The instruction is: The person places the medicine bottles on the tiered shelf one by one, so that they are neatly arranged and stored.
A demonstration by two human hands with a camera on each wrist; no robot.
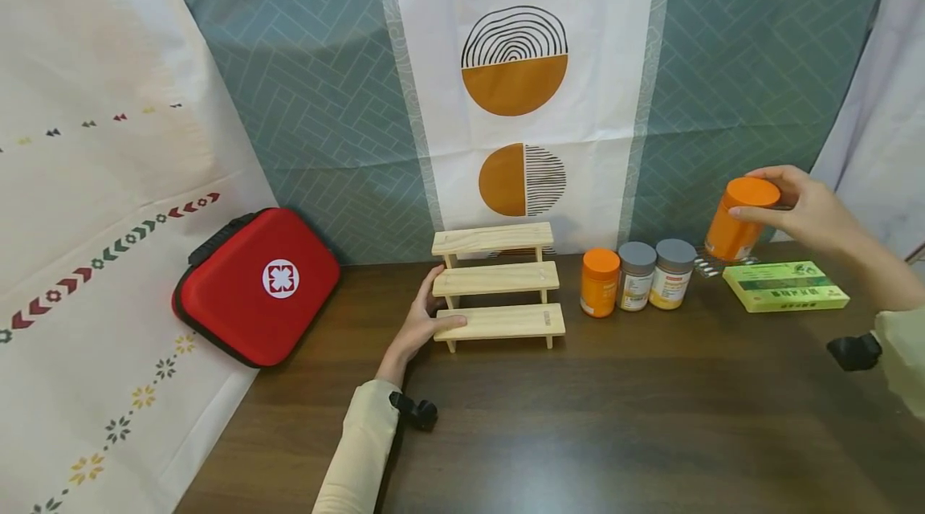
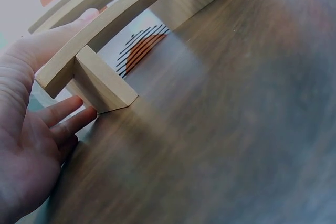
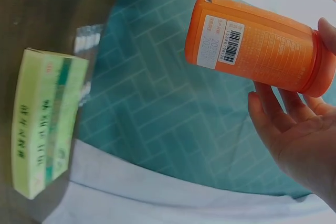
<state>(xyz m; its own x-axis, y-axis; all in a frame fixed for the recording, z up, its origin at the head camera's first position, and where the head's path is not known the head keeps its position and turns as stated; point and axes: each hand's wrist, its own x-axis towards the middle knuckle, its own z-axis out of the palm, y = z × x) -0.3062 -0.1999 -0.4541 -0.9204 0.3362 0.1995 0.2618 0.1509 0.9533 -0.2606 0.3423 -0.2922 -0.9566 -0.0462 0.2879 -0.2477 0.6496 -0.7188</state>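
My left hand (image 1: 421,321) grips the left end of a three-step wooden display rack (image 1: 499,321), its thumb on the lowest step. In the left wrist view, the other fingers (image 2: 73,124) lie beside the rack's leg (image 2: 102,80). At the far right, my right hand (image 1: 812,209) holds an orange pill bottle (image 1: 735,229) by its lid, raised off the table and tilted. The right wrist view shows the bottle's barcode label (image 3: 219,43). Below the bottle lie blister packs (image 1: 711,263), partly hidden by it in the head view, and a green medicine box (image 1: 786,287).
Between the rack and the blister packs stand another orange bottle (image 1: 600,283) and two grey-lidded bottles, one (image 1: 636,277) beside the other (image 1: 672,275). A red first-aid case (image 1: 253,289) leans at the left. Patterned cloth (image 1: 340,96) hangs behind the brown table (image 1: 578,426).
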